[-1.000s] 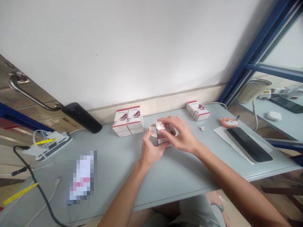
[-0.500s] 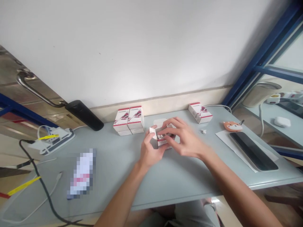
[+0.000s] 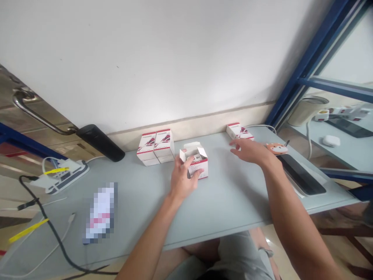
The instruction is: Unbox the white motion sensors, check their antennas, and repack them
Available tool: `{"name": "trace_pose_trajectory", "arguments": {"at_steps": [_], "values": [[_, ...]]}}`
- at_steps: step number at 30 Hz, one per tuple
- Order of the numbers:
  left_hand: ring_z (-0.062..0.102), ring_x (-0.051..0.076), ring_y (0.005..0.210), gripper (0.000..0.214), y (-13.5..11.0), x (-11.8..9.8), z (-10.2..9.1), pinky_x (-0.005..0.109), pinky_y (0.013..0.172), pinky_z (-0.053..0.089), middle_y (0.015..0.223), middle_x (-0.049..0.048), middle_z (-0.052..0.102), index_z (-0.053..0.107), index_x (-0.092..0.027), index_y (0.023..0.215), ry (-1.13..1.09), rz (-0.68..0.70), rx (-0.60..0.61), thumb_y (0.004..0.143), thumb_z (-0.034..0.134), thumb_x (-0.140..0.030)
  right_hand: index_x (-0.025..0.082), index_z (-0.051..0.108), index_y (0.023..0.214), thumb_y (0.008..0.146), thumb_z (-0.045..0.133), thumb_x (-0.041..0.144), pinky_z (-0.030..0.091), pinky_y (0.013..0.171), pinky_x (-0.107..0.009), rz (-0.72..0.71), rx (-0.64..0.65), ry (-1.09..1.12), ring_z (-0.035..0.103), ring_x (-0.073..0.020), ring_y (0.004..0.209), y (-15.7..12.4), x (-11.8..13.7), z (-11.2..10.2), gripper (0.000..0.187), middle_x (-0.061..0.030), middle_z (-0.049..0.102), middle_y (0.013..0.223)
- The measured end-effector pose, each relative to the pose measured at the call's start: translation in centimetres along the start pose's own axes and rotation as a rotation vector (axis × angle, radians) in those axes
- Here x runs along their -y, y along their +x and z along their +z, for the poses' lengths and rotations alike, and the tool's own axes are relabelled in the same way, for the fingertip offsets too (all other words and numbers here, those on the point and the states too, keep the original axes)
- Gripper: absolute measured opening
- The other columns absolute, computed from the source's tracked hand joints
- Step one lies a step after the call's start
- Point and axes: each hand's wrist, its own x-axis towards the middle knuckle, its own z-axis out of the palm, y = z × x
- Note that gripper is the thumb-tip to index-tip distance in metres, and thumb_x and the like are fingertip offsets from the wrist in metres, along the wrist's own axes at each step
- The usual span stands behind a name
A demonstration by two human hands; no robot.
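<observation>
An opened small white carton with red edges (image 3: 203, 169) stands on the table, its top flaps raised. Inside it, pale contents show that I cannot make out. My left hand (image 3: 184, 178) is closed around the carton's left and front sides, fingers at its rim. My right hand (image 3: 246, 150) is stretched out over the table to the right, fingers apart, with nothing visible between them. Just behind it lies a closed carton of the same print (image 3: 239, 131). The small white piece seen earlier on that side is hidden, probably by the right hand.
Several matching cartons (image 3: 155, 146) are grouped near the wall. A black cylinder (image 3: 100, 142) leans at the back left, beside a power strip (image 3: 68, 177) with cables. At right are a phone (image 3: 303, 175) on paper and an orange animal-faced case (image 3: 276, 148).
My right hand has left the opened carton and moved right, towards the closed carton. My left hand stays on the opened carton. The view has shifted slightly.
</observation>
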Motion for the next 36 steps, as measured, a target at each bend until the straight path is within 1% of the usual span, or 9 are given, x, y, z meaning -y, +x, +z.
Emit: {"name": "trace_pose_trajectory", "arguments": {"at_steps": [4,13,18,21,24,26,29,32,36], "values": [[0.062,0.032,0.134,0.057,0.2,-0.1,-0.1,0.046,0.092,0.062,0.152,0.0187,0.048,0.047,-0.030,0.143,-0.007,-0.013,0.014,0.095,0.077,-0.031,0.026,0.076,0.123,0.082,0.076,0.036,0.056,0.076,-0.040,0.063,0.118,-0.011,0.075,-0.0293,0.087,0.2,-2.3,0.4,0.042,-0.0077,0.079,0.108],[0.060,0.034,0.137,0.057,0.1,0.0,-0.2,0.049,0.095,0.062,0.152,0.0188,0.048,0.047,-0.030,0.143,-0.009,-0.034,0.029,0.095,0.077,-0.032,0.024,0.076,0.115,0.075,0.075,0.019,0.056,0.072,-0.033,0.061,0.196,-0.005,0.075,-0.0253,0.087,0.8,-2.8,0.6,0.040,-0.0083,0.078,0.108],[0.063,0.033,0.132,0.056,0.0,0.1,-0.2,0.050,0.095,0.063,0.152,0.0185,0.048,0.046,-0.031,0.142,0.008,-0.032,0.037,0.096,0.076,-0.035,0.021,0.075,0.097,0.080,0.073,0.020,0.052,0.062,-0.035,0.092,0.208,0.003,0.071,-0.0247,0.070,0.4,-4.0,0.2,0.018,-0.0130,0.079,0.097],[0.063,0.033,0.132,0.056,-0.2,0.2,-0.1,0.049,0.094,0.063,0.152,0.0183,0.047,0.045,-0.031,0.142,-0.002,-0.025,0.036,0.095,0.076,-0.035,0.022,0.075,0.092,0.086,0.072,0.028,0.053,0.062,-0.036,0.041,0.251,0.053,0.072,-0.0255,0.073,-0.3,-3.0,-0.6,0.009,-0.0130,0.079,0.096],[0.060,0.033,0.136,0.057,-0.4,0.2,0.1,0.047,0.094,0.063,0.154,0.0189,0.045,0.045,-0.030,0.142,-0.018,-0.033,0.039,0.095,0.077,-0.034,0.028,0.075,0.105,0.093,0.070,0.043,0.059,0.080,-0.035,-0.164,0.252,0.224,0.075,-0.0248,0.097,-1.7,1.1,-1.5,0.020,-0.0051,0.079,0.112],[0.061,0.034,0.135,0.060,-0.4,0.2,0.2,0.047,0.093,0.064,0.155,0.0192,0.044,0.045,-0.030,0.143,-0.021,-0.038,0.036,0.094,0.078,-0.034,0.025,0.072,0.111,0.098,0.067,0.047,0.058,0.095,-0.039,-0.491,0.054,0.568,0.073,-0.0252,0.108,-3.3,5.2,-1.6,0.026,-0.0068,0.076,0.120],[0.065,0.033,0.128,0.056,-0.4,0.1,0.2,0.048,0.093,0.064,0.151,0.0182,0.049,0.050,-0.030,0.143,-0.037,-0.040,0.064,0.094,0.076,-0.033,0.025,0.067,0.113,0.105,0.060,0.041,0.058,0.093,-0.037,-0.732,-0.164,0.828,0.072,-0.0218,0.103,-5.5,11.1,-0.3,0.019,-0.0058,0.076,0.114],[0.067,0.033,0.124,0.046,-0.3,0.1,0.2,0.049,0.093,0.065,0.145,0.0161,0.056,0.058,-0.028,0.136,-0.075,-0.041,0.125,0.094,0.073,-0.032,0.025,0.065,0.116,0.106,0.058,0.030,0.055,0.093,-0.040,-0.948,-0.288,0.598,0.072,-0.0211,0.094,-6.2,13.9,1.8,0.013,-0.0043,0.076,0.103],[0.068,0.032,0.123,0.053,-0.3,0.2,0.2,0.047,0.091,0.065,0.156,0.0195,0.046,0.051,-0.028,0.140,-0.048,-0.024,0.067,0.093,0.075,-0.030,0.025,0.061,0.113,0.104,0.065,0.030,0.052,0.090,-0.039,-0.870,-0.488,0.416,0.070,-0.0216,0.087,-4.9,12.2,2.9,0.011,-0.0034,0.075,0.096]]}}
